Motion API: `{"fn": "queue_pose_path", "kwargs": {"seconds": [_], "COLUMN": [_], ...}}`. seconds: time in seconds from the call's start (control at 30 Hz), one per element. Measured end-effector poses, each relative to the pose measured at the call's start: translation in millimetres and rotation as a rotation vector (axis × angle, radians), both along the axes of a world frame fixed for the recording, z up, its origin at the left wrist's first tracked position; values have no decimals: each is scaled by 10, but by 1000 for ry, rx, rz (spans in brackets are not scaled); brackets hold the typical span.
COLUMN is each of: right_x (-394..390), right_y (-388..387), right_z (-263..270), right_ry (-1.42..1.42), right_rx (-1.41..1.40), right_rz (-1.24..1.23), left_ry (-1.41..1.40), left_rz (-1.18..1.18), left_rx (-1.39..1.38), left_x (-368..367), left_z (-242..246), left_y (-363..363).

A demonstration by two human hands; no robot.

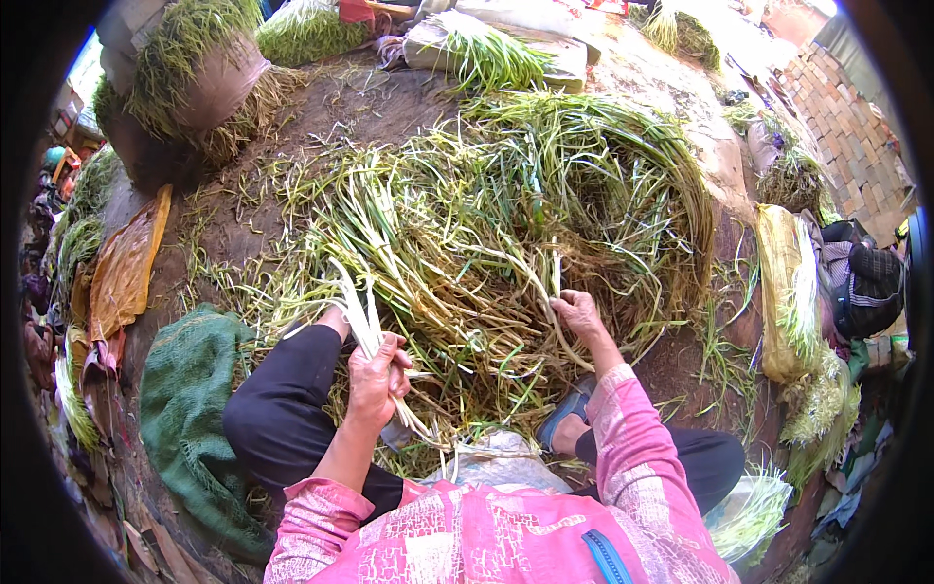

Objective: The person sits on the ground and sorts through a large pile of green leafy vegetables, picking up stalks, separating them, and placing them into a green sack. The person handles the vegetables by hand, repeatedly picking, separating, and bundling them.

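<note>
My left hand is closed around a small bunch of pale, peeled-looking stalks. Their white ends point up and away, and thinner ends trail below the fist. With thumb and fingers my right hand pinches at a long pale stalk by the near right of a large heap. That heap is of long green leafy vegetable stalks, chive- or garlic-like, with brown, withered parts among them. It spreads over the ground between and beyond my legs. I cannot tell how many stalks the right fingers hold.
A green woven sack lies by my left knee, with an orange plastic sheet beyond. Across the heap, a trimmed bundle rests on a pale block. More bundles lie at right, near a yellow sack and dark fabric.
</note>
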State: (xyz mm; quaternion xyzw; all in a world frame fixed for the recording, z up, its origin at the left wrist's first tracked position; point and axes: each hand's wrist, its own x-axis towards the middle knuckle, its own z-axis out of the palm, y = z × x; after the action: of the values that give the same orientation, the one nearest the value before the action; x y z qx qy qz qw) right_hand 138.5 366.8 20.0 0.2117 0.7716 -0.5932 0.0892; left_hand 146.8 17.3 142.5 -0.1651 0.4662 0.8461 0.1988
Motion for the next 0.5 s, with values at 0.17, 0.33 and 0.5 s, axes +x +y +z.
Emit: {"fn": "queue_pose_path", "kwargs": {"seconds": [0.17, 0.33, 0.5], "right_x": [146, 133, -5], "right_y": [41, -116, -519], "right_z": [283, 173, -254], "right_ry": [-46, 157, -290], "right_rx": [742, 711, 767], "right_rz": [-39, 33, 91], "left_ry": [10, 33, 36], "left_rz": [-35, -39, -41], "left_rx": [-45, -47, -41], "left_x": [28, 78, 71], "left_z": [-13, 20, 38], "left_y": [42, 48, 49]}}
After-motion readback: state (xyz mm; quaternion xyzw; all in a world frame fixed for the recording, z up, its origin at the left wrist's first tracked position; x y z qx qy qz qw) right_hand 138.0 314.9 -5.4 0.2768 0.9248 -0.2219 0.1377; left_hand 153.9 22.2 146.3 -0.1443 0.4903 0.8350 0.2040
